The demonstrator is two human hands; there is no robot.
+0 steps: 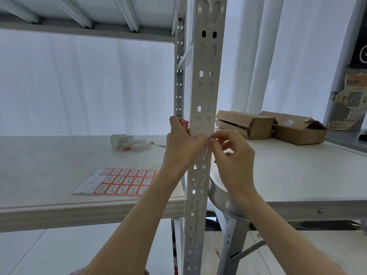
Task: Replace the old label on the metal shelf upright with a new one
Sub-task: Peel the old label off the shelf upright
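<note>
The white perforated metal upright (pixel 206 80) runs top to bottom through the middle of the head view. My left hand (pixel 183 145) is pressed against its left side, with a crumpled red-and-white label scrap (pixel 185 123) held at its upper fingers. My right hand (pixel 234 153) pinches at the upright's front face, thumb and forefinger tips meeting my left fingertips around a tiny red-edged bit of label (pixel 209 138). A sheet of red-bordered labels (pixel 119 182) lies flat on the shelf board to the left, its left part peeled bare.
White marker pens with orange caps and a white roll (pixel 131 143) lie on the shelf board (pixel 59 155) behind the sheet. Two open cardboard boxes (pixel 272 126) sit on a table to the right. A round metal stool (pixel 224 199) stands just behind the upright.
</note>
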